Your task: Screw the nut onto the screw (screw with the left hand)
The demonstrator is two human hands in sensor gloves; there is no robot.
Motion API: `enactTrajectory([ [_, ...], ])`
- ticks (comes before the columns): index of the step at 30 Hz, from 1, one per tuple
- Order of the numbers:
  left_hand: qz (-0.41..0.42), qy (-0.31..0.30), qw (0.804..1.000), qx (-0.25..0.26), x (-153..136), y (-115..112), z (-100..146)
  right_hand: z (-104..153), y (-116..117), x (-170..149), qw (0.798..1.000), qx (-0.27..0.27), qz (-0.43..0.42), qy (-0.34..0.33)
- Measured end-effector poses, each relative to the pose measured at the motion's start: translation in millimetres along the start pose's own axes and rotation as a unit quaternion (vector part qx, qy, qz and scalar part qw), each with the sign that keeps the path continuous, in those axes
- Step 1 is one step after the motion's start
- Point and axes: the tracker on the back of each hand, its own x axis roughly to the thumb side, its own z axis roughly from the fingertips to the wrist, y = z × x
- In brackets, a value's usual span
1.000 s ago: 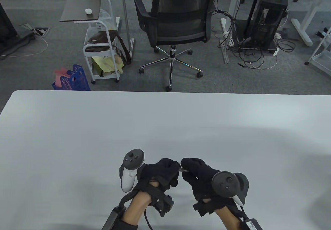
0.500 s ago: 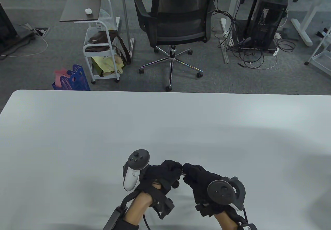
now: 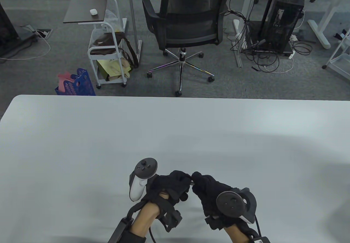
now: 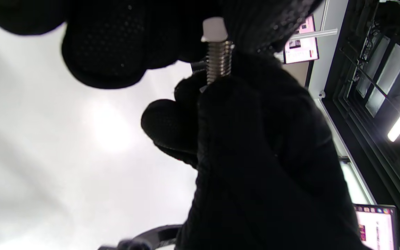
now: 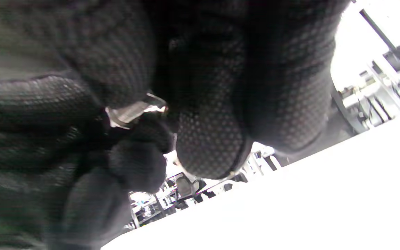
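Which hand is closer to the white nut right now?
Left. The left hand pinches the white nut on the screw; the right hand grips the shaft just past it.

The screw (image 4: 218,62) is bare shiny metal, its threads catching the light, with a pale matt piece, the nut (image 4: 214,29), at its tip that looks like plastic. The left hand (image 3: 171,184) and right hand (image 3: 209,191) wear black knitted cloth gloves, matt, with a dotted mesh weave plain in the right wrist view. The trackers (image 3: 140,180) are smooth plastic, one white and dark grey, the other dark. The table (image 3: 82,144) is a smooth pale top with a soft sheen.
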Motion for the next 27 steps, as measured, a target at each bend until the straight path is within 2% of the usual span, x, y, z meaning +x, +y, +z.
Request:
enactTrajectory([
  [3,0.005,0.0,1.0,0.008,0.0,-0.8,0.1,-0.9,-0.4,1.4,1.0,0.011,0.015,-0.009],
  [7,0.02,-0.024,0.999,-0.043,2.5,-3.0,-2.2,-0.6,-3.8,0.6,0.999,-0.012,0.025,-0.016],
  [9,0.019,-0.016,0.999,-0.034,-0.2,-2.3,-0.3,-1.5,-4.6,-0.6,1.0,-0.012,0.017,-0.011],
  [12,-0.003,0.001,1.0,0.03,-3.2,1.2,1.2,-1.1,-3.9,0.1,1.0,-0.01,0.019,-0.015],
  [18,0.017,-0.009,0.999,-0.039,-0.1,-0.9,-1.2,-0.4,-1.9,-0.5,1.0,-0.001,0.023,-0.016],
  [20,0.027,-0.007,0.999,-0.034,-1.7,0.6,0.1,-0.7,-2.1,-1.7,1.0,-0.001,0.016,-0.012],
  [23,0.0,0.011,1.0,0.023,-5.2,3.5,1.4,-1.5,0.7,-3.8,1.0,0.008,0.01,-0.005],
  [27,-0.002,0.012,1.0,-0.009,-3.9,-0.1,-2.6,-2.7,3.4,-6.5,1.0,0.018,0.01,-0.001],
])
